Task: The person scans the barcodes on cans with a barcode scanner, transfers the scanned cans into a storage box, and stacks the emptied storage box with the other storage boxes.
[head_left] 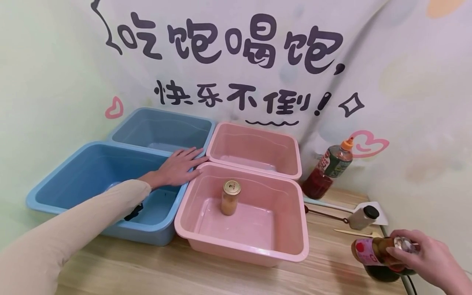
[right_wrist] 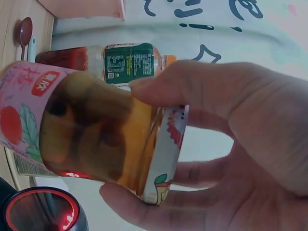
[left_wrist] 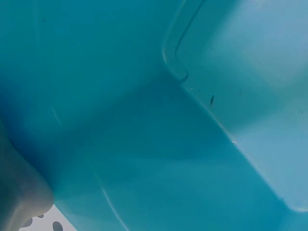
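Observation:
My right hand [head_left: 431, 256] grips a glass fruit jar [head_left: 377, 250] near its lid, above the table's right side. In the right wrist view the jar [right_wrist: 91, 125] lies sideways, with a pink label, fruit pieces in amber liquid and a white patterned lid; thumb and fingers wrap its lid end. My left hand [head_left: 180, 167] rests with spread, straight fingers on the rims where the blue and pink bins meet. The near pink bin [head_left: 241, 242] has a small gold-lidded jar [head_left: 229, 203] standing inside. In the left wrist view, blue bin walls [left_wrist: 120, 125] fill most of the picture.
Behind stand another blue bin [head_left: 127, 123] and pink bin [head_left: 254, 141]. The near blue bin [head_left: 44, 196] contains a black item [head_left: 134, 212]. At right are a red sauce bottle [head_left: 328, 170], a black-capped shaker [head_left: 363, 218], a white spatula [head_left: 374, 209] and a dark round object [head_left: 381, 273].

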Demonstrator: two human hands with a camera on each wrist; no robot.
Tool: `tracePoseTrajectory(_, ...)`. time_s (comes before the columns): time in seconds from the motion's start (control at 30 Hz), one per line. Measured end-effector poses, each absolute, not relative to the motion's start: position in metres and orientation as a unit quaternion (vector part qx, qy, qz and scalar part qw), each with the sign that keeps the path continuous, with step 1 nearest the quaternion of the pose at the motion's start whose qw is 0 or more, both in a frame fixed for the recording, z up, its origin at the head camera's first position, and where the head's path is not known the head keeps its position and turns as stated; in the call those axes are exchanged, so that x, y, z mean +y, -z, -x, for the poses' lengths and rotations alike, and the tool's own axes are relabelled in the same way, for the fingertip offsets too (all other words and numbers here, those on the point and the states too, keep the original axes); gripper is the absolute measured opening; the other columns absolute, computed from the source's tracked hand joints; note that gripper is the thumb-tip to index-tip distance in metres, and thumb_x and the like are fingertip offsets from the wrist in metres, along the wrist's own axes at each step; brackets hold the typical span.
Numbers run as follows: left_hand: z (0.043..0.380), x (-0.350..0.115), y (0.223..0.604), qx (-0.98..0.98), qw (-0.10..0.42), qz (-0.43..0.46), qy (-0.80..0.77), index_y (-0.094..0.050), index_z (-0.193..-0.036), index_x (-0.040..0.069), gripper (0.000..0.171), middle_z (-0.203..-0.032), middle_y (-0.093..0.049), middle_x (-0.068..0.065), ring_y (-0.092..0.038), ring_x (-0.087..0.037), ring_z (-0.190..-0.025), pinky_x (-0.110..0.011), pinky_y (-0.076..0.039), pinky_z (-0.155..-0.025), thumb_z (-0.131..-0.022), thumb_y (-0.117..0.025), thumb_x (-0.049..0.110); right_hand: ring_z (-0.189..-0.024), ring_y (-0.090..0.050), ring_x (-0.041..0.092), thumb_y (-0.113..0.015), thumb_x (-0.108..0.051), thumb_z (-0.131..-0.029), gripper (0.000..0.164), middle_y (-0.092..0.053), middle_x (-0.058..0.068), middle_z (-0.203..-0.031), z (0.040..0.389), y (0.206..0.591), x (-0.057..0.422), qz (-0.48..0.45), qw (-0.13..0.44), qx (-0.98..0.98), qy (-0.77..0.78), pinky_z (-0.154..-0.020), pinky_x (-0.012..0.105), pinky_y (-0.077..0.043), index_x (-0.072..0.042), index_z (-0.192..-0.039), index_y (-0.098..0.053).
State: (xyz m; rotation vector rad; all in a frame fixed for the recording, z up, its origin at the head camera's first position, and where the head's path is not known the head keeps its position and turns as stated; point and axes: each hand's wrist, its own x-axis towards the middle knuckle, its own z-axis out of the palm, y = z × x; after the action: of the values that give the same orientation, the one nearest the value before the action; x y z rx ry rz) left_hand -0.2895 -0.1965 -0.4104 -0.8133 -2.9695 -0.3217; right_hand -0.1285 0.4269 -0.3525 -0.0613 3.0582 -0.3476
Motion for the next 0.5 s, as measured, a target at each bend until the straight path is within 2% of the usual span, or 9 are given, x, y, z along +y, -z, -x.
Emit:
tracePoseTrajectory(0.1,0.2891,-0.1964,0.4098,-0.959,0.024,0.263,0.102,-0.038,-0.155,0.021,0.058,-0.164,-0.029,-0.014,-0.023,-0.041,-0.152,-0.063,-0.019,-0.12,-0.102,-0.046,0.043,-0.074,-0.071,0.037,-0.077,-0.027,-0.088,0.041,-0.066,0.035,-0.097,0.1287,0.3505,0.4246,-0.004,0.051,0.99,0.132,-0.056,0.042,-0.057,0.005,-0.11,-0.066)
tracePoseTrajectory(0.17,0.2887,-0.1965,0.4096,-0.959,0.026,0.262,0.103,-0.038,-0.155,0.02,0.058,-0.164,-0.03,-0.014,-0.024,-0.041,-0.152,-0.064,-0.019,-0.12,-0.102,-0.047,0.042,-0.07,-0.073,0.033,-0.073,-0.029,-0.091,0.046,-0.068,0.034,-0.093,0.1292,0.3491,0.4235,-0.025,0.065,0.986,0.149,-0.055,0.038,-0.058,0.009,-0.115,-0.062)
tracePoseTrajectory(0.3,0.2881,-0.1967,0.41,-0.96,0.027,0.26,0.104,-0.038,-0.155,0.021,0.058,-0.164,-0.03,-0.014,-0.024,-0.041,-0.152,-0.063,-0.019,-0.12,-0.102,-0.047,0.043,-0.059,-0.071,0.02,-0.065,-0.033,-0.096,0.053,-0.071,0.018,-0.08,0.1315,0.3469,0.4234,-0.064,0.074,0.981,0.167,-0.053,0.032,-0.055,0.012,-0.122,-0.056)
tracePoseTrajectory(0.4,0.288,-0.1968,0.4105,-0.96,0.023,0.259,0.103,-0.037,-0.155,0.021,0.058,-0.164,-0.029,-0.013,-0.023,-0.041,-0.152,-0.063,-0.018,-0.12,-0.102,-0.046,0.043,-0.057,-0.068,0.017,-0.064,-0.036,-0.096,0.053,-0.07,0.01,-0.075,0.1336,0.3473,0.4251,-0.078,0.06,0.983,0.155,-0.052,0.033,-0.051,0.011,-0.12,-0.057)
tracePoseTrajectory(0.5,0.2879,-0.1972,0.4097,-0.96,0.026,0.26,0.102,-0.038,-0.155,0.021,0.058,-0.164,-0.03,-0.014,-0.024,-0.041,-0.152,-0.064,-0.019,-0.12,-0.102,-0.046,0.043,-0.06,-0.066,0.018,-0.066,-0.035,-0.095,0.049,-0.071,0.019,-0.077,0.1345,0.3488,0.4272,-0.072,0.036,0.986,0.145,-0.052,0.032,-0.048,0.009,-0.116,-0.06)
